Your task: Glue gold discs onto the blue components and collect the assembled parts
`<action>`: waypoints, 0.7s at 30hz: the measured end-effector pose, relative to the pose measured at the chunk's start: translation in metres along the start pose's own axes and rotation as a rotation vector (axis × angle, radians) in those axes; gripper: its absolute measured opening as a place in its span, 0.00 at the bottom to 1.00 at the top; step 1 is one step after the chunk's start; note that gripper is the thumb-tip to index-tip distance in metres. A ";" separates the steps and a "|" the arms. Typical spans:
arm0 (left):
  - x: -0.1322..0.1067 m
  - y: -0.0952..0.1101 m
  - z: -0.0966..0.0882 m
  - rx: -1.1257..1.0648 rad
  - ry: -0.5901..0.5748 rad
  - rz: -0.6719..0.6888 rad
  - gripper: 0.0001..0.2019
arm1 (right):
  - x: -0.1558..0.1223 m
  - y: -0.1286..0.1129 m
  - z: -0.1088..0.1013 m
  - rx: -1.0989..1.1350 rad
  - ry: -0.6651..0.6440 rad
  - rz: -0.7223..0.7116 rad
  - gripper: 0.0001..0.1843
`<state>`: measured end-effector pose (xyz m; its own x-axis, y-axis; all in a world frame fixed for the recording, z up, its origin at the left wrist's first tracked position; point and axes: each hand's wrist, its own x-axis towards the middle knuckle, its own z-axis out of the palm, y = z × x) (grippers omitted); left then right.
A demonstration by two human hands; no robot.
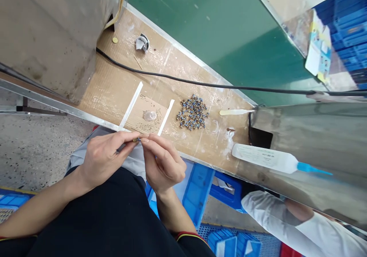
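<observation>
1. A small brass-and-blue part [137, 139] is held in the air just in front of the bench's near edge, pinched between the fingertips of both hands. Its exact shape is partly hidden by the fingers.
2. Its long axis appears to run across the view, from the left hand [104, 161] to the right hand [163, 169]. The brass end is turned toward the left hand and the blue end toward the right hand. Neither hand is clearly nearer, since the part is touched by both.
3. The left hand is closed to a pinch on the brass end. The right hand is closed in the same way, with its fingertips [145, 139] pressed against the blue end.
4. Ahead of the hands, a heap of similar small parts [192, 112] is spread on a cardboard bench top [110, 85]. Two white strips [130, 106] are laid to its left, and a clear round piece [150, 115] is set between them.
5. A black cable [200, 83] is stretched across the cardboard, and a wooden spatula [235, 112] is laid near the heap.
6. A white squeeze bottle [266, 158] with a blue nozzle is seen at the right, against a steel panel [315, 134]. A co-worker's white sleeve [272, 215] is seen below it.
</observation>
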<state>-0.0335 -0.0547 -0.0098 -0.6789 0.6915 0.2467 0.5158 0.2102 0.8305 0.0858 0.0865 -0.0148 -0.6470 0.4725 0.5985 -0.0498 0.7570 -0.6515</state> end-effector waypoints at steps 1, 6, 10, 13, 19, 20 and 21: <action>0.000 0.001 0.000 0.016 0.004 0.040 0.09 | 0.000 0.000 0.000 -0.009 0.003 -0.006 0.29; 0.002 0.006 -0.003 0.106 0.018 0.153 0.12 | -0.002 -0.001 0.001 -0.045 0.014 -0.047 0.28; 0.003 0.009 -0.004 0.167 0.002 0.184 0.12 | -0.003 -0.001 0.003 -0.066 0.024 -0.095 0.30; 0.004 0.011 -0.003 0.206 -0.002 0.200 0.12 | -0.004 0.001 0.003 -0.078 0.016 -0.125 0.32; 0.008 0.015 -0.001 0.138 0.007 0.175 0.10 | -0.012 0.010 0.001 -0.087 0.048 -0.195 0.34; 0.008 0.016 -0.001 0.112 0.013 0.178 0.10 | -0.015 0.011 0.001 -0.092 0.054 -0.196 0.33; 0.008 0.016 0.000 0.090 0.017 0.184 0.10 | -0.017 0.011 0.000 -0.098 0.055 -0.196 0.33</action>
<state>-0.0308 -0.0457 0.0055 -0.5769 0.7127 0.3991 0.6761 0.1426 0.7228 0.0963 0.0876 -0.0320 -0.5897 0.3341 0.7353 -0.0947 0.8755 -0.4738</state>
